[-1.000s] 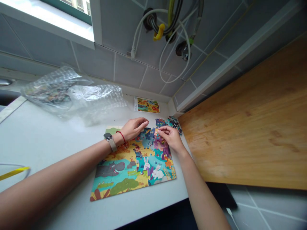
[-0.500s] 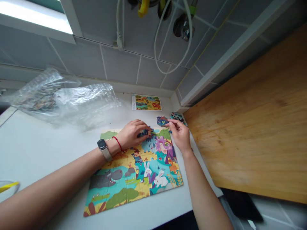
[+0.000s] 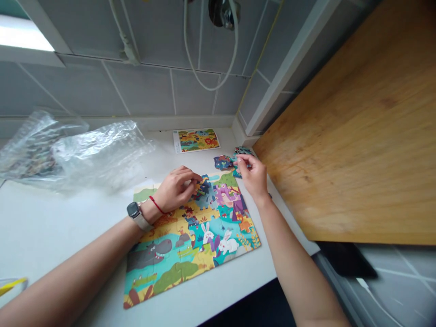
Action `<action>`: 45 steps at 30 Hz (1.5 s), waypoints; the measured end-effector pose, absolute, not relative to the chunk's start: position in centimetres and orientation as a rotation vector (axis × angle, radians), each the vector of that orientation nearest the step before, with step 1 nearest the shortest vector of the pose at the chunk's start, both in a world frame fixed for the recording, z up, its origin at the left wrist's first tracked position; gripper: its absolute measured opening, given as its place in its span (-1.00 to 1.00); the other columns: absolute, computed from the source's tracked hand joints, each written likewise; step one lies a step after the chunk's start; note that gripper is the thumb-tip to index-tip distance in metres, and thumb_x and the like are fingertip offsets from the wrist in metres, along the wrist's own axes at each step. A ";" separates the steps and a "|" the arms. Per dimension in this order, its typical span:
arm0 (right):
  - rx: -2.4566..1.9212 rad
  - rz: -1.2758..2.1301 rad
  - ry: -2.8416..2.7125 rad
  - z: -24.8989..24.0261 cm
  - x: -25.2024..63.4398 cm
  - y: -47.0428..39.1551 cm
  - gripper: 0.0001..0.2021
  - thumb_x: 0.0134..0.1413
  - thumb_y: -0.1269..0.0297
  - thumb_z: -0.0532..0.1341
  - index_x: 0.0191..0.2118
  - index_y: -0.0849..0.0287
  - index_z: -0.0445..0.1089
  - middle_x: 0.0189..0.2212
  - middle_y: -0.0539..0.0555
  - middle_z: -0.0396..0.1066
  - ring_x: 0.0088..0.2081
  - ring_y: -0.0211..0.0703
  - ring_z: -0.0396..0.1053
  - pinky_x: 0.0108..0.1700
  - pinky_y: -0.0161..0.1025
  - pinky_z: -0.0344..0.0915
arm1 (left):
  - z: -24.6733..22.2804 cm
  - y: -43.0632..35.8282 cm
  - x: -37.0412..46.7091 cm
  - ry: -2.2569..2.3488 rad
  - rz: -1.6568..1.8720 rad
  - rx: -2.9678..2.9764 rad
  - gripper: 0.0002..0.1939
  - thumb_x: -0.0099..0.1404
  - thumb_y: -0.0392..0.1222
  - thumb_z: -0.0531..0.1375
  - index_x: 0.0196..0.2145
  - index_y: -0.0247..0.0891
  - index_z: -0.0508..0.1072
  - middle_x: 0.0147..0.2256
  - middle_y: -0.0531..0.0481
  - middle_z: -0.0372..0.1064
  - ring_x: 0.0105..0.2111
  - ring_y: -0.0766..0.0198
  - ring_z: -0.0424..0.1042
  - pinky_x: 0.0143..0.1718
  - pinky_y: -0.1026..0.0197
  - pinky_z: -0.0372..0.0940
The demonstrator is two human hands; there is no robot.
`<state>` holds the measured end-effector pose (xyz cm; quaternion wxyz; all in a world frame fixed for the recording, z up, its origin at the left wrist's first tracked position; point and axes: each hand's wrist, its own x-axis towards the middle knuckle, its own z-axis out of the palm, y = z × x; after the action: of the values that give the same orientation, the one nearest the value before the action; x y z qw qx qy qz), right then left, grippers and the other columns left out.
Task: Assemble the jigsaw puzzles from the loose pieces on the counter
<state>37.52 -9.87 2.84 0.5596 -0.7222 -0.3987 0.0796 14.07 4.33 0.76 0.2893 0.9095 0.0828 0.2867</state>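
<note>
An animal jigsaw puzzle (image 3: 163, 254) lies largely assembled on the white surface, with rabbits, a hippo and crocodiles on it. My left hand (image 3: 177, 190), wearing a watch and a red string, is closed on several dark blue puzzle pieces (image 3: 203, 185) above the puzzle's far part. Beyond the puzzle's far right corner my right hand (image 3: 252, 176) pinches thumb and finger together on what looks like a teal puzzle piece (image 3: 235, 159). Loose dark blue pieces (image 3: 222, 162) lie just left of its fingertips. A pile of pieces (image 3: 243, 150) sits behind them.
A small picture card (image 3: 198, 140) lies near the wall. Clear plastic bags (image 3: 98, 150), one with pieces inside, rest at the left. A wooden panel (image 3: 347, 136) stands along the right, and a white cable loop (image 3: 188, 54) hangs above.
The view has shifted, so the scene sits further left and up. My left hand's forefinger has lifted and reaches over its pieces. My right hand stays by the loose pieces, still pinching.
</note>
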 end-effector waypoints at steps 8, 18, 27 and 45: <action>-1.569 0.058 -0.353 3.0 42.4 -10.8 -0.49 0.34 -0.01 0.01 0.14 0.20 0.47 0.15 0.29 0.53 0.15 0.03 0.50 0.04 -0.04 0.47 | 1.1 4.0 14.0 0.214 0.699 2.464 -0.80 0.29 -0.29 0.09 -0.41 -0.18 0.50 -0.20 -0.11 0.49 -0.16 0.06 0.44 -0.06 -0.03 0.35; -2.174 -0.099 -1.019 -1.0 42.7 -10.4 -0.42 0.18 0.28 0.30 0.31 0.27 0.38 0.33 0.42 0.33 0.38 0.29 0.25 0.42 0.19 0.18 | 0.6 4.4 14.1 0.235 0.725 2.435 -0.76 0.39 -0.34 0.06 -0.31 -0.20 0.51 -0.21 -0.09 0.51 -0.15 0.10 0.45 -0.03 0.02 0.35; -2.261 -0.193 -1.020 -0.8 42.8 -10.8 -0.55 0.12 0.24 0.39 0.15 0.10 0.55 0.00 0.28 0.55 0.08 0.28 0.44 0.23 0.17 0.35 | 0.5 4.5 14.1 0.248 0.688 2.399 -0.76 0.42 -0.30 0.06 -0.28 -0.20 0.53 -0.22 -0.08 0.53 -0.17 0.12 0.49 -0.05 0.05 0.38; -2.136 -0.217 -1.069 0.3 42.1 -10.0 -0.85 0.20 0.36 0.31 -0.16 0.13 0.63 -0.14 0.22 0.53 -0.04 0.14 0.49 0.14 0.04 0.41 | 0.4 4.6 14.2 0.272 0.664 2.403 -0.75 0.37 -0.33 0.06 -0.28 -0.20 0.54 -0.22 -0.08 0.55 -0.18 0.13 0.51 -0.06 0.06 0.40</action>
<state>42.13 -10.02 0.30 0.3632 -0.8297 -0.4155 -0.0844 14.18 4.60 0.41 0.3118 0.9105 0.1030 0.2515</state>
